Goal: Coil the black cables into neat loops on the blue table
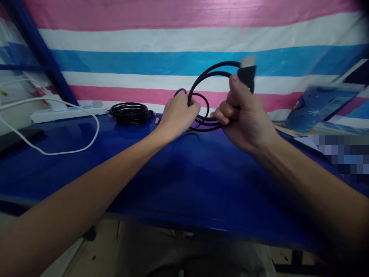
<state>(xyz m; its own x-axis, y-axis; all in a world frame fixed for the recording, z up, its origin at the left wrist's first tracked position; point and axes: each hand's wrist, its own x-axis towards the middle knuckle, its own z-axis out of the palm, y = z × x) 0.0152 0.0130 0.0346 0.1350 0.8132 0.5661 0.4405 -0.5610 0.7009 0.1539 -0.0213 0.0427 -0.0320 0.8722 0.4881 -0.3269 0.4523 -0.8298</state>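
A black HDMI cable (206,73) hangs in loose loops between my two hands, above the blue table. My left hand (180,113) is closed around the loops on their left side. With my right hand (245,111) I grip the cable near its end, thumb pressed up against the plug. That plug (247,73) points upward, its pale metal tip slightly blurred. Another small connector (157,120) shows just left of my left wrist; which cable it belongs to is hard to see. Farther left lies a coiled black cable (131,113) on the table.
A white power strip (69,112) lies along the back left, with a plugged-in adapter. A white cord (96,130) loops over the table's left side near a dark flat object (21,139). Blue printed packaging (317,107) stands at right. Striped sheeting (173,38) hangs behind the table (184,184).
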